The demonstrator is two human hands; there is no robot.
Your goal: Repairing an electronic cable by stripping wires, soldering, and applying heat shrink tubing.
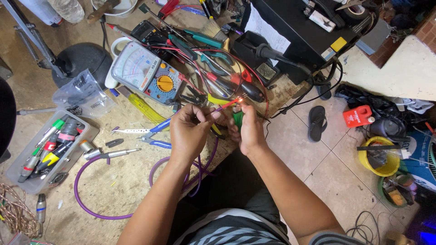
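A small orange flame (238,100) is burning at the tip of a thin purple wire end (225,105), which the person is holding just above the bench edge. The left hand (188,131) is pinching the wire, fingers closed on it. The right hand (250,129) is wrapped around a green lighter (237,119), thumb up by the flame. So the heating looks to be under way, not finished. The rest of the purple rubber-sheathed cable (97,206) is lying in loose loops on the worn wooden workbench (127,177), its other parts untouched.

Around the hands, blue-handled pliers (150,134) are resting near the left wrist, and a white analogue multimeter (145,72) is sitting behind them. A grey plastic tray of cable connectors (47,149) is waiting further left. Below the bench, a tiled floor (336,168) is carrying a dark sandal (317,122) and a yellow bucket (377,156).
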